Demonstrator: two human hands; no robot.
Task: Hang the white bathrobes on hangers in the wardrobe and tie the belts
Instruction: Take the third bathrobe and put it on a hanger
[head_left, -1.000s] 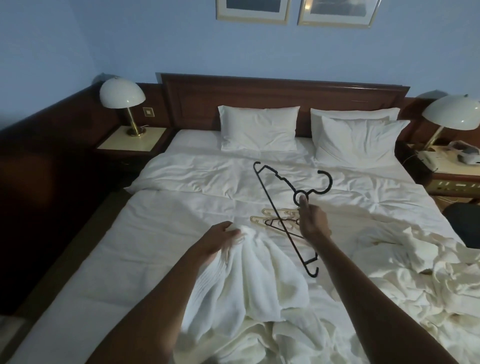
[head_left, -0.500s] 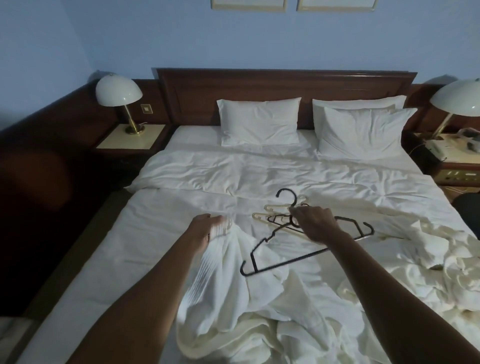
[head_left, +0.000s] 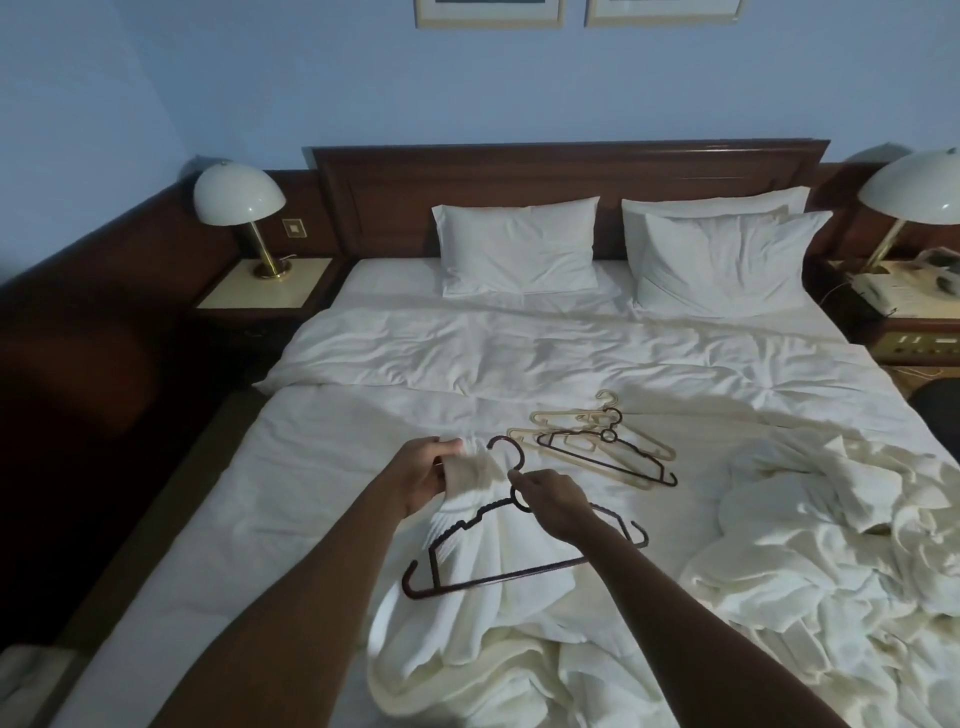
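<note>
Right hand (head_left: 550, 501) is pinching the black hanger (head_left: 498, 571) at the hook base, over the bathrobe (head_left: 498, 551) on the bed (head_left: 322, 467); left hand (head_left: 423, 475) is gripping the bunched collar w/ curled fingers. Best approach, imo: spreading the collar open, then feeding one hanger shoulder into a sleeve. Both arms are reaching fwd, nearly meeting.

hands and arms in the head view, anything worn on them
Nothing worn that shows: the left hand and right hand are bare, with no gloves, rings, watch or bracelets visible. Both forearms are bare to the frame's bottom edge, with no sleeves in view.
</note>
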